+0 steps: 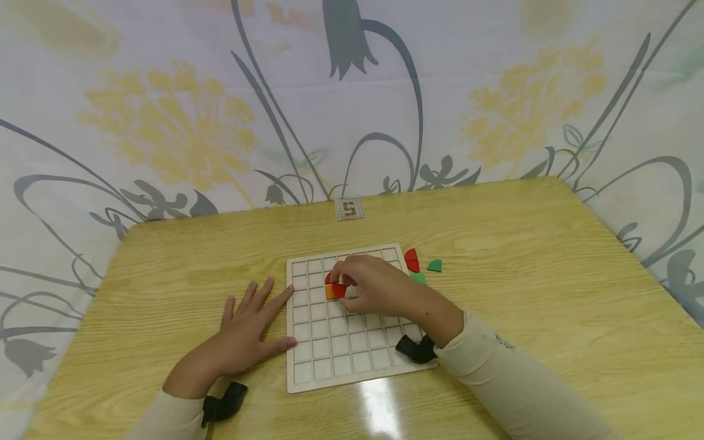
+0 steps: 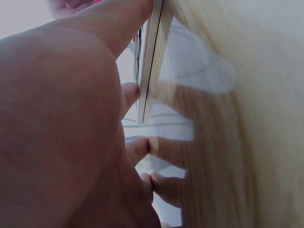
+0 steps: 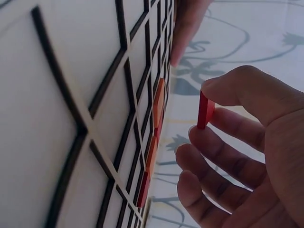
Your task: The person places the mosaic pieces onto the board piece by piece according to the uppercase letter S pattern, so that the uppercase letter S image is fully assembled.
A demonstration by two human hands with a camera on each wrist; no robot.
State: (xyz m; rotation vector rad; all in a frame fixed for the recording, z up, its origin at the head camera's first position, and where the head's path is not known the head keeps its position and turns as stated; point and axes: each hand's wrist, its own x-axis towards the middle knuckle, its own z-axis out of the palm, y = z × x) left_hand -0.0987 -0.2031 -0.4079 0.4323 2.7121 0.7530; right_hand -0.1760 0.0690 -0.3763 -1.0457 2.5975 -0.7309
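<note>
A pale grid board (image 1: 352, 363) with square cells lies on the wooden table. Thumb and fingers of my right hand (image 1: 379, 288) pinch a small red piece (image 3: 205, 108) above the board's upper left part. Just below the pinch, an orange piece (image 1: 330, 292) and a few red and orange pieces sit in cells, partly hidden by the fingers. My left hand (image 1: 242, 339) lies with spread fingers on the table, its thumb and index fingertips touching the board's left edge.
Right of the board lie red pieces (image 1: 411, 260), a green quarter-round piece (image 1: 435, 265) and another green piece (image 1: 418, 278), partly behind the right wrist. A small pattern card (image 1: 349, 209) lies at the table's back edge, before a flower-printed cloth (image 1: 308, 110).
</note>
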